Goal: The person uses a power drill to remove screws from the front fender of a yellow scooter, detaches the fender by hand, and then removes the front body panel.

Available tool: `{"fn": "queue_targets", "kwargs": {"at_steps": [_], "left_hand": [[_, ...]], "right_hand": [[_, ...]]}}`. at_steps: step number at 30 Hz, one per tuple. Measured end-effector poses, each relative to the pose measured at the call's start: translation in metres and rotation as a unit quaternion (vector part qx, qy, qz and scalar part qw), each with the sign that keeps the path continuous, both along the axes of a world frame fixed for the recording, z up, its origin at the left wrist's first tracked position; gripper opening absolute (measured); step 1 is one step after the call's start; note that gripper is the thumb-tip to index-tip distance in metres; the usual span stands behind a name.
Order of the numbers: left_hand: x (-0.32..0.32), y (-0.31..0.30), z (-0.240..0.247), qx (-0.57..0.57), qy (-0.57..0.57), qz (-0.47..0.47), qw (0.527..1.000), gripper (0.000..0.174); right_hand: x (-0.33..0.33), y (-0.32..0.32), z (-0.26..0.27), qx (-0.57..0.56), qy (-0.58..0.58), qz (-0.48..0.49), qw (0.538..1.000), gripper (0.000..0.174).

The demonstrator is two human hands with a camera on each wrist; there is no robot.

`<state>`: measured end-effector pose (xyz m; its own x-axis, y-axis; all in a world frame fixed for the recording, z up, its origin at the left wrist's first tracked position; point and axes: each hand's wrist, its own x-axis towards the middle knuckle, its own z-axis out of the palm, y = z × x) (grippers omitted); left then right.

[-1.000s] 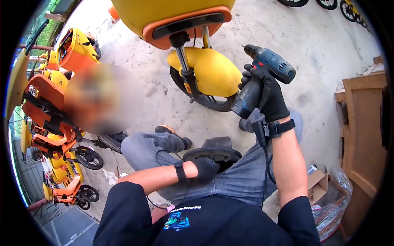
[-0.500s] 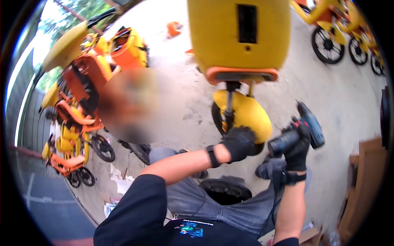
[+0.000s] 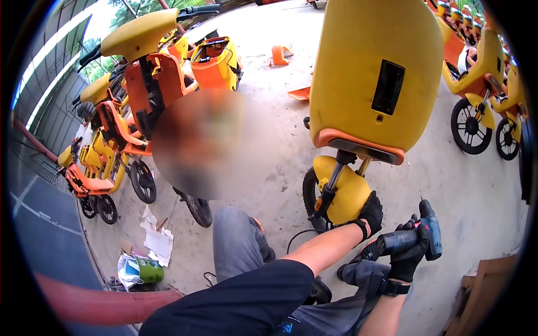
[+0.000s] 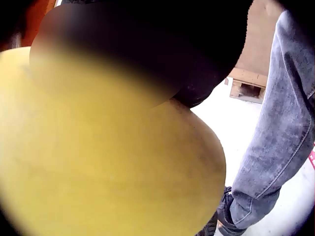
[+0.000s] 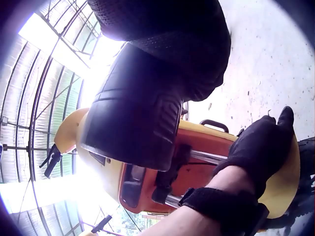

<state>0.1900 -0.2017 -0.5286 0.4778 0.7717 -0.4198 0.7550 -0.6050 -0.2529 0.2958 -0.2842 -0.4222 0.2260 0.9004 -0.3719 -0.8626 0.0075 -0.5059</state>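
Bright daylight is admitted past the ribbed roof panels (image 5: 17, 83), blown out to white glare in the right wrist view, while heavy curvature and dark corners are shown at the edges.

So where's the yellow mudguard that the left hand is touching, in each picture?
Head view: the yellow mudguard is right of the middle, a bit below halfway down.
Left wrist view: the yellow mudguard is huge, filling most of the left and bottom.
Right wrist view: the yellow mudguard is at the lower right.
Landmark in all three: the black-gloved left hand against it.
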Motion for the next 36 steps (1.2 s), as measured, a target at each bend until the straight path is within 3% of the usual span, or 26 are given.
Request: {"fn": "queue_targets", "kwargs": {"at_steps": [5,6,11,14,15,21,22,25,27,29,30,32,33,35,36], "left_hand": [[0.005,-0.003,-0.016,0.015,0.022,0.003,1.0,0.057],[0.002,-0.004,-0.018,0.029,0.01,-0.011,0.999,0.046],[-0.012,-0.026,-0.024,0.123,-0.039,-0.036,0.991,0.031],[-0.032,-0.038,0.007,0.042,-0.033,-0.066,0.996,0.034],[-0.046,-0.046,0.006,0.124,-0.118,-0.075,0.982,0.024],[-0.1,-0.064,0.025,0.098,-0.269,-0.097,0.953,0.014],[-0.106,-0.063,0.014,0.124,-0.349,-0.096,0.924,0.011],[-0.135,-0.066,0.026,0.124,-0.379,-0.126,0.908,0.01],[-0.153,-0.063,0.017,0.132,-0.362,-0.15,0.911,0.01],[-0.171,-0.062,0.012,0.171,-0.343,-0.142,0.913,0.008],[-0.179,-0.063,0.011,0.237,-0.281,-0.137,0.92,0.007],[-0.201,-0.067,0.026,0.172,-0.247,-0.129,0.945,0.015],[-0.211,-0.069,0.025,0.232,-0.287,-0.071,0.927,0.027],[-0.229,-0.07,0.024,0.346,-0.357,0.04,0.867,0.064],[-0.229,-0.073,0.027,0.33,-0.331,0.129,0.874,0.085]], "right_hand": [[0.003,-0.002,-0.006,0.011,0.001,0.027,1.0,0.037],[0.002,-0.001,-0.006,0.012,0.001,0.029,1.0,0.037],[0.0,0.001,-0.009,0.009,-0.016,0.022,1.0,0.04],[0.0,0.002,-0.016,0.006,-0.046,0.029,0.998,0.04],[-0.002,0.003,-0.016,0.005,-0.062,0.04,0.997,0.04],[-0.014,-0.001,-0.006,0.011,-0.113,0.065,0.991,0.056],[-0.015,-0.001,-0.006,0.004,-0.112,0.06,0.992,0.056],[-0.012,0.0,-0.011,-0.018,-0.102,0.059,0.993,0.058],[-0.015,-0.002,-0.006,0.042,-0.15,0.063,0.986,0.045],[-0.017,-0.002,-0.003,0.033,-0.15,0.051,0.987,0.047],[-0.019,-0.003,-0.002,0.026,-0.151,0.042,0.987,0.048],[-0.019,-0.004,-0.002,0.026,-0.163,0.049,0.985,0.048],[-0.018,-0.004,-0.001,0.029,-0.177,0.053,0.982,0.049],[-0.023,-0.002,-0.003,0.009,-0.185,0.036,0.982,0.051],[-0.016,0.002,-0.014,0.003,-0.153,0.063,0.986,0.051]]}}
